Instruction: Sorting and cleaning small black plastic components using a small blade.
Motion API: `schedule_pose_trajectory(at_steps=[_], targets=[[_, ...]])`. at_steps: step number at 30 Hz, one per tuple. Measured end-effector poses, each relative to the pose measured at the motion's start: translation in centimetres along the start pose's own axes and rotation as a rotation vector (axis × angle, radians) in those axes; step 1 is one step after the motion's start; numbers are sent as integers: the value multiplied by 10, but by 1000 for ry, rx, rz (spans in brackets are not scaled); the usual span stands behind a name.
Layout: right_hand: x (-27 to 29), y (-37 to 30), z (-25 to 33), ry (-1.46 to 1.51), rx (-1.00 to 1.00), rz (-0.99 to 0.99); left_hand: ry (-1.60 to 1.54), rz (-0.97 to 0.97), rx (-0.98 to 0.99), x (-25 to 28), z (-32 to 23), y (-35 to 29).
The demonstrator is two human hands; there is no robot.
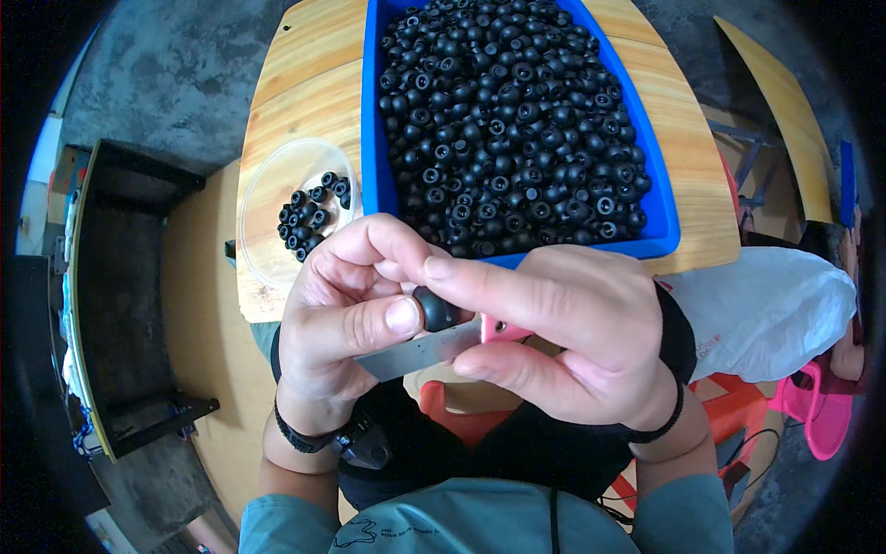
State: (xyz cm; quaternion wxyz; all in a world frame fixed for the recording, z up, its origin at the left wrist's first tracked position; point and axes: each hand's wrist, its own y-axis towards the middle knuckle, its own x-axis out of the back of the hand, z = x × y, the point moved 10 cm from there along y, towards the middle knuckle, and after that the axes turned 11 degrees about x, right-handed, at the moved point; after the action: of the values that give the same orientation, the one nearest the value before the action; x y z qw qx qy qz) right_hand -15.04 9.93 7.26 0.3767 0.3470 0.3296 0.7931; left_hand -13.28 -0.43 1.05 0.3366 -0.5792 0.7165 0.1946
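Left hand (346, 319): thumb and fingers pinched on one black knob-like piece (436, 310), held above the lap, just on our side of the blue bin (663, 226). Right hand (577, 323): fingers clamped on the pink handle of a knife (406, 355), its blade passing just below the piece; we cannot tell whether the edge touches. We judge the piece light and firm with slight give, perhaps rubber or soft plastic, its matte skin fairly grippy; unlikely to break, though a blade could nick it. Rounded sides may roll under pressure, so we would grip across the widest part, fingertips clear of the edge. Similar black pieces (508, 138) fill the bin; more lie in a clear round dish (263, 189) on the worktop (309, 88).
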Motion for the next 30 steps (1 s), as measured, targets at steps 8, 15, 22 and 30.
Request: schedule_pose_trajectory(at_steps=[8,15,22,30], targets=[[-2,1,1,23,5,6,14,23,-18,-3,-3,-2],[-1,0,-1,77,-22,-10,61,-21,-63,-4,-7,-5],[0,-1,0,178,-62,-63,130,-39,-133,-7,-12,-11],[-6,-4,-11,279,-199,-19,9,-30,-87,-5,-5,-10]])
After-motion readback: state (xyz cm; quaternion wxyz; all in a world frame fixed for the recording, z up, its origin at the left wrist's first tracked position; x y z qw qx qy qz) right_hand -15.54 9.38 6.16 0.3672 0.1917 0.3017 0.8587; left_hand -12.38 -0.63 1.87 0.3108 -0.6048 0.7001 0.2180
